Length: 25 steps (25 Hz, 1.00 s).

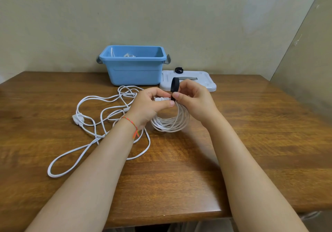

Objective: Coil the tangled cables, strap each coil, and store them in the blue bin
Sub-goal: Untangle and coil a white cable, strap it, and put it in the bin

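Observation:
A coiled white cable (172, 122) hangs above the middle of the wooden table (251, 142). My left hand (149, 106) grips the top of the coil, where a white plug end sticks out. A black strap (175, 88) loops over the coil's top, and my right hand (194, 98) pinches it there. A tangled white cable (100, 120) lies loose on the table to the left, its plug at the left side. The blue bin (133, 70) stands at the back with some white cable inside.
The bin's white lid (201, 84) lies flat to the right of the bin, with another rolled black strap (179, 70) at its far edge. A wall runs behind the table and along its right side. The table's front edge is near me.

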Motion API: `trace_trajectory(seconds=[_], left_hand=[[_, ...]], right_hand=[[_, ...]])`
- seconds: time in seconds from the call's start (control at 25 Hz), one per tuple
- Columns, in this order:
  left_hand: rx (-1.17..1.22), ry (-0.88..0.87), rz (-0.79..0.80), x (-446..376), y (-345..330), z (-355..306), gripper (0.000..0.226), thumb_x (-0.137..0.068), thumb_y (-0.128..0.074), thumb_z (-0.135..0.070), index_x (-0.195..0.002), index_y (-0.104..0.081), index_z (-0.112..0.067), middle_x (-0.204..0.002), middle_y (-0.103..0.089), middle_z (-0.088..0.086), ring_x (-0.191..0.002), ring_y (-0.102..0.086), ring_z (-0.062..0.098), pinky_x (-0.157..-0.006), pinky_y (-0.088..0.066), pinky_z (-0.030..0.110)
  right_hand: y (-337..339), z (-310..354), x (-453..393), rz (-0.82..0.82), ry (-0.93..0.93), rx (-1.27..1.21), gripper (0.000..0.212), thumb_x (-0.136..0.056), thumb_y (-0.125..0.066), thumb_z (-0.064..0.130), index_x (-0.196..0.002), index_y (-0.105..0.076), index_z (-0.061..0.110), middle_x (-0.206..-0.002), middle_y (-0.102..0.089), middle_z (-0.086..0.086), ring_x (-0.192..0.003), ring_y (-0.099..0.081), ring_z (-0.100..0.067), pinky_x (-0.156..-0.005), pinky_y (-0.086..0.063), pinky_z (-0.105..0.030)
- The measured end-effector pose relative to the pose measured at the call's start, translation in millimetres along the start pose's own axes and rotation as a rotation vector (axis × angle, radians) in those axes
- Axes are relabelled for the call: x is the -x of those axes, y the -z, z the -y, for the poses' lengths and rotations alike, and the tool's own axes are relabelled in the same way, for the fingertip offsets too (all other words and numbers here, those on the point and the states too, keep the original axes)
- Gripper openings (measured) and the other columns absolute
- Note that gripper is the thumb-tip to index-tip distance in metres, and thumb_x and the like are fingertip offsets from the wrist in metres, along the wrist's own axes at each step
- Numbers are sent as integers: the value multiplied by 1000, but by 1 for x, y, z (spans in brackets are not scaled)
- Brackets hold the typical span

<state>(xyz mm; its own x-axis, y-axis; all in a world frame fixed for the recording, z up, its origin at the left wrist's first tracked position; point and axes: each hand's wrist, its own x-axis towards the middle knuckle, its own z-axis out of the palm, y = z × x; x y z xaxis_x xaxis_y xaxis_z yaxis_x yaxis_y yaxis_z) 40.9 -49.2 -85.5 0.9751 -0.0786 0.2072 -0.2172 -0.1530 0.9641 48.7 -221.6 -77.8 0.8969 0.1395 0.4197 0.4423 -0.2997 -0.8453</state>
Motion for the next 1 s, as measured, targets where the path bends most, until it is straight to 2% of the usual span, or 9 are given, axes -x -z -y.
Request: trace_trajectory(seconds=[0.12, 0.32, 0.4, 0.56, 0.72, 0.8, 0.88, 1.0], left_hand=[[-18, -31, 9, 1, -1, 0, 22, -74, -85, -16, -92, -72, -16, -93, -69, 6, -94, -65, 27, -92, -54, 48], [-36, -91, 47, 3, -4, -3, 22, -77, -81, -11, -93, -67, -13, -90, -64, 6, -86, -60, 18, -89, -53, 49], [-38, -133, 77, 4, -4, -3, 23, -77, -79, -9, -95, -64, -11, -90, -63, 4, -86, -60, 17, -89, -53, 50], [-101, -177, 94, 5, -5, -3, 24, -80, -77, -4, -94, -62, -15, -90, -63, 1, -85, -59, 12, -86, -53, 42], [-109, -187, 85, 7, -7, -4, 26, -79, -78, -3, -94, -60, -15, -89, -63, 4, -84, -59, 12, -82, -53, 38], [-114, -179, 78, 6, -6, -2, 25, -79, -79, -5, -94, -61, -15, -91, -63, 11, -83, -60, 15, -81, -55, 42], [-125, -171, 65, 5, -5, -1, 24, -79, -79, -8, -95, -62, -16, -96, -64, 17, -83, -60, 17, -81, -55, 46], [-143, -162, 39, 5, -6, 0, 22, -80, -79, -9, -95, -64, -16, -96, -65, 17, -82, -61, 16, -81, -55, 44]], right_hand=[[1, -2, 0, 2, -45, -52, 13, -87, -72, 13, -89, -62, 4, -80, -60, -5, -76, -55, -16, -72, -46, -35], [1, 4, 3, -27, -151, -114, 18, -87, -73, 7, -80, -57, 12, -75, -61, -2, -68, -56, -10, -62, -47, -20], [2, 4, 3, -24, -203, -149, 18, -86, -74, 6, -80, -58, 13, -74, -62, 0, -68, -58, -9, -63, -47, -19], [4, 5, 2, -29, -293, -151, 17, -85, -76, 9, -85, -60, 15, -77, -62, 1, -65, -58, -8, -60, -45, -19], [5, 4, 3, 6, -367, -142, 17, -85, -76, 15, -91, -60, 17, -84, -64, -4, -53, -54, -7, -44, -37, -18], [5, 6, 4, 23, -356, -138, 9, -87, -75, 15, -89, -67, 11, -81, -67, -5, -51, -55, -1, -47, -40, -15], [5, 10, 6, 11, -344, -73, 13, -89, -74, 18, -89, -72, 5, -76, -67, -1, -46, -52, 5, -45, -38, -9], [6, 10, 4, -19, -277, 100, 15, -88, -74, 26, -89, -76, 11, -76, -69, 4, -59, -56, 4, -55, -43, -14]])
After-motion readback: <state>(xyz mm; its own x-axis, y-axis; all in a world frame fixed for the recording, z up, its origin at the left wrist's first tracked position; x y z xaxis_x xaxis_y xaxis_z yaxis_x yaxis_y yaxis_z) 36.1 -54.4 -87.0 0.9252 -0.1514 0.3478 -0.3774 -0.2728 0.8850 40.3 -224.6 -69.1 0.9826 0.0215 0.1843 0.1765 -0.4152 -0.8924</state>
